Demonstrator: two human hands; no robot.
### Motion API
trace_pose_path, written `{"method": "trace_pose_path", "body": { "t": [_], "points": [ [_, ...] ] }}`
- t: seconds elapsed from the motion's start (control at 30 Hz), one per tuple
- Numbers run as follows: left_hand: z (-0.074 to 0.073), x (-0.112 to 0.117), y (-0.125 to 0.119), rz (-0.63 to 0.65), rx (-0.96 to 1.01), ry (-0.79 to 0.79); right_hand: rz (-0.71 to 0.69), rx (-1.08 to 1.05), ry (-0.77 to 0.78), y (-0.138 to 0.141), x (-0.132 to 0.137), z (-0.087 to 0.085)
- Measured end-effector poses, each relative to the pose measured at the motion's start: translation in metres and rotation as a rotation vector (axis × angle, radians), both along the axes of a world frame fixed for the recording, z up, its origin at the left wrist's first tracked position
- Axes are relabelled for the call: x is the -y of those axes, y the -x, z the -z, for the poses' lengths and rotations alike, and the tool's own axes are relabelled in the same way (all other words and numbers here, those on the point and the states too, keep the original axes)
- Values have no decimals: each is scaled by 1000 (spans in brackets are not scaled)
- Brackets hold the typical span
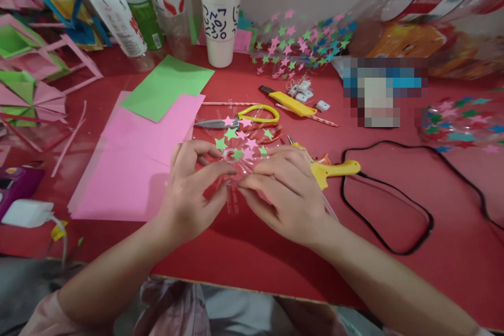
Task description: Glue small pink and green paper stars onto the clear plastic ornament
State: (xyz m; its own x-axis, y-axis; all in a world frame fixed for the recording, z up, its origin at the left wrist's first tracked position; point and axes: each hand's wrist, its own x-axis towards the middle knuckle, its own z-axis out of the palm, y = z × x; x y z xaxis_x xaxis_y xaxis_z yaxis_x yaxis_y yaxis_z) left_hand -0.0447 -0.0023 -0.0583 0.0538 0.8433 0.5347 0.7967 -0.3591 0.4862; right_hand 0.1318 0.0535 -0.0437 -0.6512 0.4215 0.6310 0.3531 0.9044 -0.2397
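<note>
In front of me, a clear plastic piece [237, 154] with pink and green paper stars on it is held between my two hands. My left hand [192, 184] pinches its near edge, thumb and forefinger together. From the other side my right hand [285, 189] grips the same edge, its fingertips almost meeting the left ones. Thin clear strips stick out from the piece. Just beyond lie scissors [260, 112] with yellow handles, partly seen through the plastic. Beside my right hand is a yellow glue gun [336, 169], partly hidden by it.
Pink paper [122, 178] and a green sheet [169, 86] lie left. A yellow utility knife [291, 103] lies ahead. Behind stand plastic bottles [118, 21], a white cup [220, 16] and a star-covered clear piece [301, 44]. A black cord [388, 244] loops at right.
</note>
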Motion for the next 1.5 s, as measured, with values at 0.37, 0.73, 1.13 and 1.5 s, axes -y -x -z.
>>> {"method": "trace_pose_path", "body": {
  "t": [0.37, 0.73, 1.13, 1.5],
  "points": [
    [-6, 4, -3, 29, 20, 58, 34, -30, -125, -2, -1, 7],
    [-9, 6, -3, 81, 97, 120, 74, -7, 7, -1, 3, 5],
    [-8, 5, -5, 84, 194, 167, 120, -20, 71, 4, 5, 4],
    [-11, 2, -2, -12, 274, 265, 140, -38, 56, 0, 4, -5]
  ]
}}
